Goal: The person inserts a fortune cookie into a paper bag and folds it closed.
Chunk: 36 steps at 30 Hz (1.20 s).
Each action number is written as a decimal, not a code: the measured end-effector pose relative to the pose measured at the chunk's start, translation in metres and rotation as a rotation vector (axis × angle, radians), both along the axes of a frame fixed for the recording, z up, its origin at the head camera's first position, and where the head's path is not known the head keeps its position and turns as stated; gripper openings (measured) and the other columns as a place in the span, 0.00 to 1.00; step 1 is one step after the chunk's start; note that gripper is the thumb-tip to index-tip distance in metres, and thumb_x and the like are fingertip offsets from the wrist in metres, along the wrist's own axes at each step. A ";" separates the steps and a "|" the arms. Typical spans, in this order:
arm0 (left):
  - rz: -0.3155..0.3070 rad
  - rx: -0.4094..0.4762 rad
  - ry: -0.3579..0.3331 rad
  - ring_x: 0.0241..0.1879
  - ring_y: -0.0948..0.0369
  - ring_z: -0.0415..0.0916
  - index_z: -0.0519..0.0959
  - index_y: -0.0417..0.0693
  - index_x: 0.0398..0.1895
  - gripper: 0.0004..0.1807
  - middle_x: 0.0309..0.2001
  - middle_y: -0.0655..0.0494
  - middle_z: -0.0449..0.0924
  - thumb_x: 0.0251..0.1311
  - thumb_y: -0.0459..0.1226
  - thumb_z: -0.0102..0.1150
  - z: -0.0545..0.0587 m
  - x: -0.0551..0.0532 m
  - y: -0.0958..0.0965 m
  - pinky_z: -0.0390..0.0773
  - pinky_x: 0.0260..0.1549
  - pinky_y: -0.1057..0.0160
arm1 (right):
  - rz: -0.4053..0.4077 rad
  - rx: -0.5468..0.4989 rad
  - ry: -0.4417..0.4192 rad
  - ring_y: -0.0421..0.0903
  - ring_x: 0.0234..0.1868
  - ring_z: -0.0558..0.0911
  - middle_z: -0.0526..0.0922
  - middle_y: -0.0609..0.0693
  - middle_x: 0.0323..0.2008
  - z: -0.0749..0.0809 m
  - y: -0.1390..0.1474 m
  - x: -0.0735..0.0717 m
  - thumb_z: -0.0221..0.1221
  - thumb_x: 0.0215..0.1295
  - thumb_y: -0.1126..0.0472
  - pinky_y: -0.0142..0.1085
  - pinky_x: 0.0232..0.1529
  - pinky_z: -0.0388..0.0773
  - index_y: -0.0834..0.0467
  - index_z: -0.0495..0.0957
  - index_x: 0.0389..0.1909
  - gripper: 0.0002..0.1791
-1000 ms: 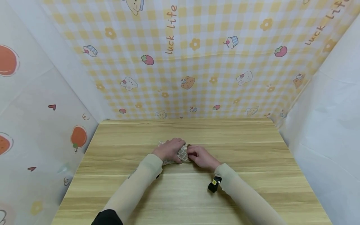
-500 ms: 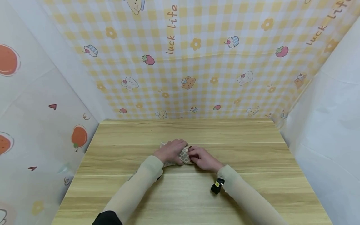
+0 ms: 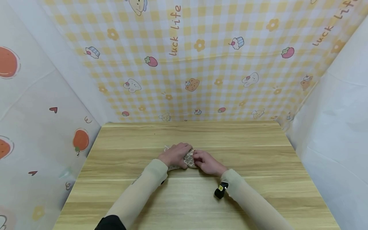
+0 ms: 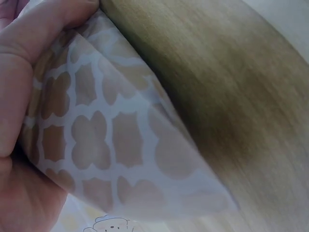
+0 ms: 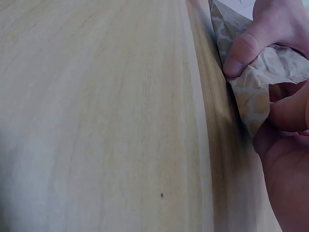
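Observation:
A crinkled, paper-like piece [image 3: 189, 159] with a tan and white lattice pattern lies between my hands near the middle of the table. My left hand [image 3: 176, 155] grips it from above, thumb on the near side. In the left wrist view the patterned paper [image 4: 111, 135] spreads out of that grip into a wide, creased flap. My right hand [image 3: 209, 163] is at the right end, fingers curled at the edge. Up close in the right wrist view, the paper's end [image 5: 253, 104] gapes, with right fingertips tucked at its opening. Whatever it may contain is hidden.
The wood-grain table [image 3: 184, 204] extends around both hands. A yellow checked cloth [image 3: 184, 70] hangs at the back, with white sheeting [image 3: 330, 134] on the right and a printed white sheet [image 3: 43, 143] on the left. A black wrist camera [image 3: 220, 190] is strapped below my right hand.
Both hands and the patterned paper have shifted slightly right and nearer to me. The right fingers stay at the paper's right end, and the left grip is kept.

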State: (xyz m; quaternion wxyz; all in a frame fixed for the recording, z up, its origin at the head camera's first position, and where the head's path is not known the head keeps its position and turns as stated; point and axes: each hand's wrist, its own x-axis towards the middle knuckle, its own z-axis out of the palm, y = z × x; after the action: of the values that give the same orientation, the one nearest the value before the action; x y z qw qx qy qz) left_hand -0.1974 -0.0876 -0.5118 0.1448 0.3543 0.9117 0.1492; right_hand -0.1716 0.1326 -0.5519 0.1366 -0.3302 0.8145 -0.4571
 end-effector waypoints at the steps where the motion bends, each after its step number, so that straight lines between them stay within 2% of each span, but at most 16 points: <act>1: -0.002 0.002 0.000 0.63 0.55 0.74 0.75 0.52 0.59 0.34 0.59 0.55 0.79 0.47 0.40 0.81 0.000 0.000 0.000 0.77 0.61 0.48 | 0.002 -0.004 0.001 0.47 0.59 0.80 0.82 0.49 0.54 -0.001 0.000 0.000 0.59 0.70 0.76 0.43 0.64 0.77 0.57 0.87 0.53 0.18; 6: -0.017 0.012 0.009 0.58 0.56 0.76 0.75 0.52 0.58 0.33 0.56 0.56 0.80 0.46 0.40 0.80 0.000 -0.001 0.000 0.79 0.58 0.50 | 0.013 -0.039 0.026 0.46 0.57 0.81 0.83 0.50 0.53 -0.004 -0.001 -0.001 0.58 0.70 0.77 0.40 0.61 0.79 0.58 0.87 0.52 0.18; 10: -0.023 0.027 0.015 0.54 0.59 0.76 0.76 0.53 0.56 0.32 0.53 0.58 0.80 0.46 0.39 0.80 -0.001 -0.001 0.000 0.80 0.54 0.51 | 0.021 -0.055 0.013 0.44 0.54 0.81 0.83 0.50 0.52 -0.004 -0.003 -0.001 0.57 0.70 0.78 0.37 0.57 0.80 0.57 0.87 0.51 0.18; 15: -0.017 0.055 0.010 0.50 0.60 0.76 0.76 0.53 0.55 0.32 0.51 0.59 0.80 0.45 0.36 0.80 -0.002 -0.001 0.000 0.80 0.50 0.55 | 0.010 -0.028 -0.010 0.42 0.52 0.81 0.84 0.49 0.49 0.000 -0.004 0.000 0.56 0.69 0.79 0.36 0.56 0.80 0.56 0.86 0.48 0.18; 20: 0.011 0.070 0.037 0.50 0.59 0.78 0.77 0.52 0.57 0.34 0.52 0.58 0.82 0.44 0.38 0.82 -0.004 -0.001 0.001 0.81 0.50 0.56 | -0.025 0.051 0.032 0.43 0.47 0.80 0.84 0.45 0.42 0.008 -0.002 0.003 0.57 0.70 0.76 0.38 0.52 0.80 0.53 0.83 0.41 0.15; 25: 0.076 0.095 0.038 0.55 0.56 0.79 0.78 0.53 0.60 0.36 0.56 0.57 0.83 0.44 0.42 0.83 -0.006 0.000 0.001 0.80 0.55 0.53 | -0.057 0.105 0.102 0.44 0.49 0.83 0.86 0.47 0.45 0.015 -0.001 0.005 0.56 0.69 0.75 0.42 0.54 0.82 0.53 0.85 0.46 0.17; 31: 0.150 0.159 0.007 0.62 0.53 0.77 0.76 0.52 0.65 0.41 0.63 0.54 0.80 0.44 0.43 0.82 -0.007 0.004 0.000 0.76 0.63 0.50 | -0.139 0.087 0.124 0.49 0.56 0.85 0.87 0.52 0.54 0.020 0.004 0.008 0.58 0.73 0.71 0.44 0.58 0.83 0.57 0.84 0.58 0.18; 36: 0.221 0.212 0.022 0.60 0.53 0.77 0.73 0.50 0.69 0.44 0.64 0.52 0.79 0.46 0.45 0.81 -0.009 0.008 -0.002 0.77 0.62 0.50 | -0.301 -0.019 0.138 0.52 0.55 0.84 0.84 0.54 0.55 0.024 0.011 0.009 0.62 0.74 0.65 0.44 0.56 0.85 0.60 0.82 0.59 0.15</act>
State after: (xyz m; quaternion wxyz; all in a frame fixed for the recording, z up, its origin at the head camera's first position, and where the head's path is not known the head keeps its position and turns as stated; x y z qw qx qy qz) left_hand -0.1894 -0.0896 -0.5204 0.0793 0.2669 0.9258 0.2556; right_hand -0.1626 0.1434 -0.5277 0.0073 -0.2362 0.8578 -0.4564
